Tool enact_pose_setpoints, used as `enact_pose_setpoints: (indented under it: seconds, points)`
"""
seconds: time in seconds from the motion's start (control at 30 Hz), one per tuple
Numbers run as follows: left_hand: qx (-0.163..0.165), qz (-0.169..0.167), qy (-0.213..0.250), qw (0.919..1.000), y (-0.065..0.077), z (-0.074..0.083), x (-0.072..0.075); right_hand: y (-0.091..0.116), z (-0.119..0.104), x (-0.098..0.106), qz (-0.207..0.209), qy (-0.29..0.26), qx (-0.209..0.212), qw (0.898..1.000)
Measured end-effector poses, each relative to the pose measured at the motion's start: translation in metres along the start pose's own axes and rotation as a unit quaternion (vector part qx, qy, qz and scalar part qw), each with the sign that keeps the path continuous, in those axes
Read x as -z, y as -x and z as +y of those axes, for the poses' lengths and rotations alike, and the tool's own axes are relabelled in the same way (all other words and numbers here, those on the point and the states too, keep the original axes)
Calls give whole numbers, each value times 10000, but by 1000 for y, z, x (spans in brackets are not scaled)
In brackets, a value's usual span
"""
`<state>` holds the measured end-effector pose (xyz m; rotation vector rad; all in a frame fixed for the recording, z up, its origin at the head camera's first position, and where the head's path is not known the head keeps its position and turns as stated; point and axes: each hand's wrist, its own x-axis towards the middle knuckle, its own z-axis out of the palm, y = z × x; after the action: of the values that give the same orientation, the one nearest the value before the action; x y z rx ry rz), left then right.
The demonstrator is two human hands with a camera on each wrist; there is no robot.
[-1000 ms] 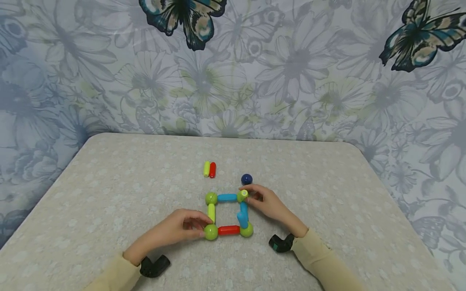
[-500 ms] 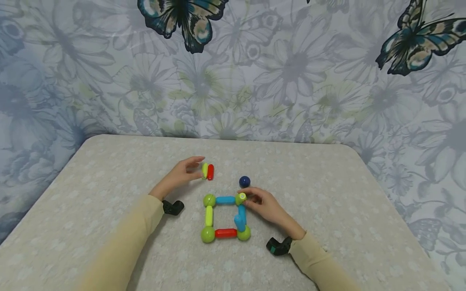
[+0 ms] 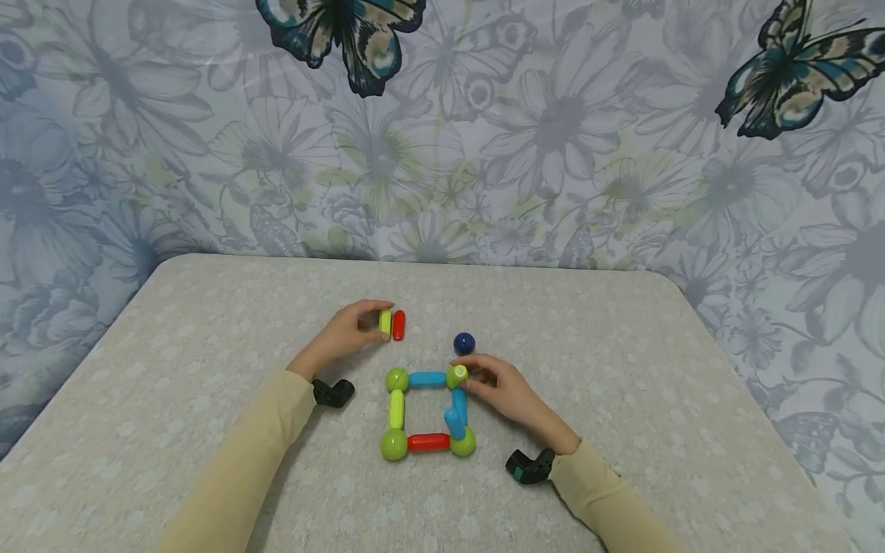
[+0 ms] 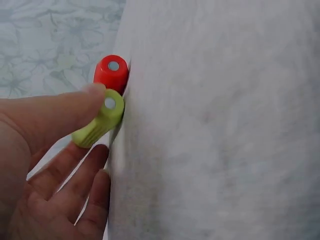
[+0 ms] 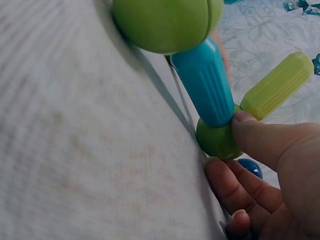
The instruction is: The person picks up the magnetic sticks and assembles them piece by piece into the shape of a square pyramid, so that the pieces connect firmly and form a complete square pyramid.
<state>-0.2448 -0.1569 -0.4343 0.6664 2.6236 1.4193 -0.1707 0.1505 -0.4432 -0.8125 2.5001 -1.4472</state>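
Note:
My left hand (image 3: 340,332) pinches a yellow-green magnetic rod (image 3: 385,323) between thumb and fingers, at the back of the table. Close on its right lies a red rod (image 3: 399,326). Nearer me is a square frame of rods and balls, with green balls at its corners. My right hand (image 3: 508,389) holds the back-right green ball (image 5: 217,142), thumb on one side and fingers on the other. From that ball a yellow-green rod (image 5: 277,85) stands up. A blue rod (image 3: 453,422) also rises from the front-right ball (image 3: 463,442).
A dark blue ball (image 3: 464,343) rests just behind the right hand. Blue (image 3: 427,379), yellow-green (image 3: 396,410) and red (image 3: 429,442) rods form sides of the square. Black wrist cameras stick out from both sleeves. A flowered wall hanging backs the table (image 3: 588,338).
My left hand has left the front-left ball, reached to the back and taken hold of the loose yellow-green rod, parting it slightly from the red one. The right hand stays on its ball.

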Motion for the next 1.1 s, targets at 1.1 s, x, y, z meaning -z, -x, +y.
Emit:
enact_pose_setpoints:
  seconds: [1.1]
  points:
    - [-30,-982,2806,9548,106,59,-42,4,-39,6,-60,-176,-115,9998]
